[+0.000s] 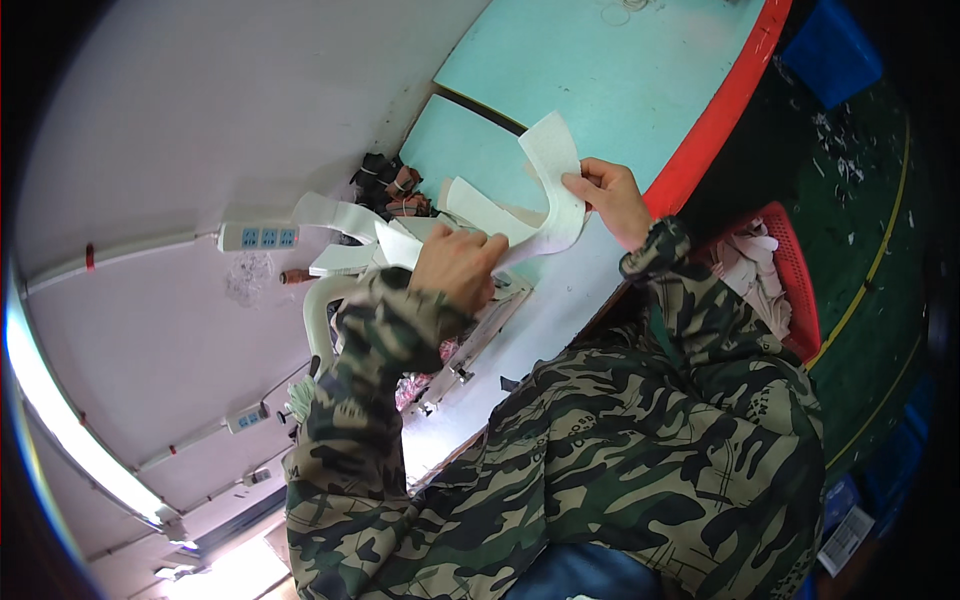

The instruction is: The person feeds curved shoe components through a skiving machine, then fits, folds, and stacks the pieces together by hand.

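A white curved strip [567, 215], stiff-looking like cut board or foam, bends in a hook shape above the pale table. Its outer bend is pinched between the thumb and fingers of my right hand [612, 200]. My left hand [458, 265] is closed at the strip's other end, knuckles up, with the fingertips partly hidden. Beyond the left hand, more flat white pieces [485, 208] lie on the table. Another white curved piece [335, 215] sticks out toward the wall.
The turquoise table [620, 70] has a red edge [715, 120]. Dark and brown bundles [405, 185] lie against the wall beneath a socket strip [258, 237]. A red basket [797, 285] of pale scraps stands on the green floor at right. A blue bin [832, 55] sits farther off.
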Demonstrator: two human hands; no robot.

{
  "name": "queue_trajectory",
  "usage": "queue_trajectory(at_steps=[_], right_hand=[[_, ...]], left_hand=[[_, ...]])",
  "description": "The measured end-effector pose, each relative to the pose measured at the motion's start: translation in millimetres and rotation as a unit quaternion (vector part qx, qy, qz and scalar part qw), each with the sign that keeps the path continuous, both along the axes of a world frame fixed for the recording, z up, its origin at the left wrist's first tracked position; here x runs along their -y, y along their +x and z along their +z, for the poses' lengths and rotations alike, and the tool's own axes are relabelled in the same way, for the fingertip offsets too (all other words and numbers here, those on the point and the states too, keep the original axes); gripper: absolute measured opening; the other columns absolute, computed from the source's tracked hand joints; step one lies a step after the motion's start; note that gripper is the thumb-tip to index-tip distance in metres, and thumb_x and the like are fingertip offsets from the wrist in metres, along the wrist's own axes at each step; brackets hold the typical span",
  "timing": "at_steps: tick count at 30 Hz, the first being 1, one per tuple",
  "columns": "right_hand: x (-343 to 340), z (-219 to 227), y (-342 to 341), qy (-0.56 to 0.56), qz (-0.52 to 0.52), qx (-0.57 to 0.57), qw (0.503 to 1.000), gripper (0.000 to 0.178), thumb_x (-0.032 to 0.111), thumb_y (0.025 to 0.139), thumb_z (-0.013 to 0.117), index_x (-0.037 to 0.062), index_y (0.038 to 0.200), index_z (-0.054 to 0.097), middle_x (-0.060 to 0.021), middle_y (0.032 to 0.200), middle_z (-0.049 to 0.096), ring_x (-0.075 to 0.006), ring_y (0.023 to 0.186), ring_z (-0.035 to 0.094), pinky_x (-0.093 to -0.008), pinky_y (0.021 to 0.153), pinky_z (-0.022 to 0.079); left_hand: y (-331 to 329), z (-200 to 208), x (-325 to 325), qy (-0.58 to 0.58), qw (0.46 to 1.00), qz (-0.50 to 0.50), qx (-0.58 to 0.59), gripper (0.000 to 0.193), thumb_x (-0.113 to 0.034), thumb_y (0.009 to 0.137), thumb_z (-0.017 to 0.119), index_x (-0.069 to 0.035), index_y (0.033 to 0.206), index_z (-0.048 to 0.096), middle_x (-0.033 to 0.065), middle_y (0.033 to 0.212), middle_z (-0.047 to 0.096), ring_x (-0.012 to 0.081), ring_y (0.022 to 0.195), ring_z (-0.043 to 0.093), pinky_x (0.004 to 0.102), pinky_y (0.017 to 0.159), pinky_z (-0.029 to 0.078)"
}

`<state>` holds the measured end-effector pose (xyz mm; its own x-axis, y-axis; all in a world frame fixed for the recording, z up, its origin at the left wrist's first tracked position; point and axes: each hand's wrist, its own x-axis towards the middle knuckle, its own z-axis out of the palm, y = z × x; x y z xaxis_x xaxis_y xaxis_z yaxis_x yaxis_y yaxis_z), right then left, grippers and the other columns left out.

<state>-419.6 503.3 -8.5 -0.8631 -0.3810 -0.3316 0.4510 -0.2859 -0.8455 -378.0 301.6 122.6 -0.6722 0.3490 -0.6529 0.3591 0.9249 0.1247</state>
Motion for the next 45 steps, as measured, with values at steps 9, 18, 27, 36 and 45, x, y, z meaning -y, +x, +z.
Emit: queue_trajectory(at_steps=[9,18,27,36,45], right_hand=[[-34.1,-86.7,34.6,0.328,0.010,-0.090,0.940,0.033,0.023,0.076,0.065,-0.0009,0.098,0.058,-0.0138,0.077,0.064,-0.0240,0.069,0.063,-0.0328,0.063,0.048],[-79.1,-82.9,153.0,0.219,-0.029,0.249,0.943,0.035,0.028,0.080,0.066,-0.0025,0.096,0.060,-0.0086,0.077,0.064,-0.0140,0.069,0.061,-0.0260,0.062,0.048],[-89.3,-53.9,142.4,-0.084,-0.197,0.225,0.950,0.037,0.009,0.081,0.063,-0.0037,0.114,0.051,-0.0072,0.101,0.061,-0.0137,0.090,0.058,-0.0276,0.082,0.047],[-88.6,17.8,136.2,-0.209,-0.125,0.154,0.958,0.036,0.007,0.083,0.061,-0.0035,0.116,0.050,-0.0103,0.104,0.060,-0.0167,0.092,0.060,-0.0314,0.083,0.048],[-57.7,88.1,143.6,-0.152,0.046,0.019,0.987,0.034,0.011,0.085,0.059,-0.0053,0.114,0.051,-0.0096,0.101,0.061,-0.0147,0.086,0.061,-0.0279,0.077,0.050]], left_hand=[[-4.6,-168.4,-17.0,0.011,0.998,0.001,-0.056,0.056,-0.027,0.054,0.079,-0.008,0.099,0.052,0.0090,0.096,0.052,0.0291,0.101,0.048,0.0416,0.090,0.036],[54.8,-187.3,-114.1,0.229,0.961,0.101,-0.115,0.041,-0.021,0.055,0.077,-0.008,0.085,0.053,0.0090,0.090,0.052,0.0286,0.089,0.048,0.0391,0.078,0.037],[74.8,-157.7,-133.2,0.377,0.899,0.222,0.013,0.046,-0.017,0.066,0.073,-0.001,0.102,0.050,0.0180,0.092,0.060,0.0327,0.090,0.060,0.0380,0.078,0.047],[103.5,-79.5,-117.4,0.464,0.835,0.297,-0.008,0.036,-0.017,0.072,0.071,-0.001,0.100,0.055,0.0183,0.088,0.063,0.0298,0.083,0.064,0.0334,0.074,0.049],[127.1,1.3,-62.1,0.440,0.814,0.110,-0.363,0.069,-0.003,0.062,0.071,0.002,0.125,0.041,0.0217,0.122,0.046,0.0359,0.108,0.047,0.0403,0.090,0.041]])
